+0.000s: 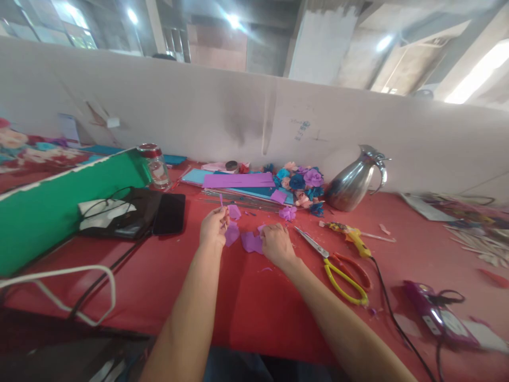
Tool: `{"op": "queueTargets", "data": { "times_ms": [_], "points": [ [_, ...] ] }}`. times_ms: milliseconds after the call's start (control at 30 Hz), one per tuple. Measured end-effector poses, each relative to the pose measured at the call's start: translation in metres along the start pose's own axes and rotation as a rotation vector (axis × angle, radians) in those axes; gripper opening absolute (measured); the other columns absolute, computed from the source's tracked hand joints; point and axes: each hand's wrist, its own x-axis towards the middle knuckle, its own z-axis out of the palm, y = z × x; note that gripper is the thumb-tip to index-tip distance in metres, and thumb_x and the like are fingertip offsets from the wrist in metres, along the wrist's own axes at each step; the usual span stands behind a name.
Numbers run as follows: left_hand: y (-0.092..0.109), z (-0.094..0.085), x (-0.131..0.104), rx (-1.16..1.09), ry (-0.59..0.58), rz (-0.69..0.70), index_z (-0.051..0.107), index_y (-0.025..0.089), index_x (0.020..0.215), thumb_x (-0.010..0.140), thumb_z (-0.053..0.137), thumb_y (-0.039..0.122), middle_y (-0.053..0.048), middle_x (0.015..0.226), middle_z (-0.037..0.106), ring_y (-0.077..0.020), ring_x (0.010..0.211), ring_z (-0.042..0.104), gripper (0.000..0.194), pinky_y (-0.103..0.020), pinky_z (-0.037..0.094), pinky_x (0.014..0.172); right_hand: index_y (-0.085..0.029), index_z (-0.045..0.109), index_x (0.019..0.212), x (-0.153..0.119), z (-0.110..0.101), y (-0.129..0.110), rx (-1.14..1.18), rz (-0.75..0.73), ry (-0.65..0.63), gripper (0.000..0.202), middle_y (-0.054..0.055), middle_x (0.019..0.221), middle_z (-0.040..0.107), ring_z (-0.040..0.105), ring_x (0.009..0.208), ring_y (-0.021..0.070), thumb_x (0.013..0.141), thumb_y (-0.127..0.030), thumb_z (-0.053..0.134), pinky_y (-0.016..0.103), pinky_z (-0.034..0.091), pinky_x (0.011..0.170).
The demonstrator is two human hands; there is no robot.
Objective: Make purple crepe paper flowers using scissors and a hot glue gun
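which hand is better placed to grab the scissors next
Probably the right hand: it is close beside the scissors, though its fingers are on purple petals. The left hand is farther off and pinching a purple strip.

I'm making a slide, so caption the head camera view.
Left hand holding purple paper, right hand on purple pieces, beside scissors on a red table.

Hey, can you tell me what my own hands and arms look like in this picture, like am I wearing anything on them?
Your left hand and right hand are ungloved. Your left forearm and right forearm show no sleeve, watch or bracelet. Rings are too small to tell. Below the table edge is dark blue clothing.
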Motion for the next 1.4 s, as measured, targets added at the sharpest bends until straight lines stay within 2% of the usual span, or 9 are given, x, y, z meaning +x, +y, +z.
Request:
{"op": "queueTargets", "data": {
  "times_ms": [233,367,433,567,733,933,1067,1233,1400],
  "points": [
    [-0.003,0.002,0.000,-0.028,-0.072,-0.016,0.059,0.013,0.064,0.074,0.060,0.003,0.001,0.057,0.059,-0.0053,0.043,0.050,0.014,-0.017,0.043,0.047,-0.020,0.067,0.095,-0.013,-0.015,0.022,0.207,-0.084,0.102,0.022,0.005,0.099,0.069,0.055,0.097,0.0216,0.077,-0.015,0.055,0.032,0.038,0.087],
    [-0.011,0.005,-0.004,0.025,-0.186,-0.043,0.059,0.014,0.064,0.072,0.063,0.004,0.000,0.055,0.058,-0.0070,0.044,0.051,0.013,-0.018,0.043,0.047,-0.023,0.066,0.099,-0.032,-0.016,0.017,0.135,-0.162,0.068,0.031,0.005,0.102,0.068,0.052,0.100,0.0248,0.069,-0.020,0.062,0.036,0.037,0.087],
    [-0.015,0.007,-0.007,0.062,-0.224,-0.065,0.059,0.013,0.063,0.070,0.064,0.002,-0.002,0.058,0.060,-0.0071,0.046,0.052,0.014,-0.018,0.043,0.047,-0.023,0.067,0.094,-0.036,-0.011,0.012,0.130,-0.164,0.074,0.025,0.006,0.098,0.068,0.052,0.099,0.0244,0.070,-0.018,0.059,0.035,0.038,0.085],
    [-0.016,0.010,-0.011,0.135,-0.239,-0.093,0.060,0.013,0.063,0.068,0.065,0.001,-0.002,0.059,0.060,-0.0067,0.048,0.051,0.014,-0.018,0.045,0.049,-0.021,0.066,0.078,-0.032,-0.003,0.014,0.377,-0.073,0.149,0.016,0.004,0.085,0.069,0.056,0.088,0.0198,0.073,-0.013,0.053,0.031,0.041,0.082],
    [-0.019,0.011,-0.013,0.210,-0.318,-0.039,0.061,0.012,0.064,0.061,0.072,0.008,0.000,0.060,0.059,-0.0070,0.051,0.053,0.012,-0.019,0.045,0.052,-0.018,0.058,0.076,-0.023,-0.007,0.035,0.977,0.146,0.271,0.011,0.000,0.070,0.062,0.055,0.066,0.0143,0.074,-0.026,0.051,0.025,0.042,0.064],
    [-0.035,0.017,-0.026,0.337,-0.463,-0.012,0.064,0.014,0.067,0.047,0.084,0.026,0.002,0.062,0.060,-0.0083,0.054,0.054,0.030,-0.021,0.044,0.055,-0.017,0.061,0.073,-0.019,-0.021,0.049,1.459,0.303,0.264,0.020,-0.003,0.064,0.059,0.050,0.060,0.0106,0.062,-0.033,0.066,0.024,0.039,0.062],
    [-0.046,0.020,-0.033,0.404,-0.540,-0.024,0.066,0.013,0.070,0.045,0.085,0.031,0.000,0.066,0.062,-0.0089,0.056,0.055,0.036,-0.022,0.044,0.058,-0.017,0.064,0.070,-0.019,-0.027,0.052,1.590,0.322,0.213,0.020,-0.003,0.063,0.057,0.047,0.058,0.0089,0.058,-0.031,0.071,0.023,0.035,0.059],
    [-0.052,0.021,-0.035,0.422,-0.564,-0.048,0.067,0.013,0.070,0.044,0.086,0.032,0.000,0.068,0.063,-0.0097,0.058,0.057,0.038,-0.022,0.045,0.060,-0.017,0.060,0.064,-0.018,-0.030,0.055,1.653,0.323,0.275,0.019,-0.004,0.061,0.056,0.048,0.060,0.0096,0.056,-0.031,0.072,0.023,0.037,0.061],
    [-0.055,0.022,-0.038,0.422,-0.630,-0.046,0.064,0.014,0.069,0.048,0.085,0.033,0.001,0.066,0.060,-0.0090,0.058,0.054,0.035,-0.021,0.043,0.057,-0.017,0.061,0.067,-0.017,-0.029,0.054,1.649,0.325,0.263,0.025,-0.003,0.061,0.057,0.049,0.058,0.0096,0.057,-0.036,0.073,0.023,0.038,0.057]
  ]
}}
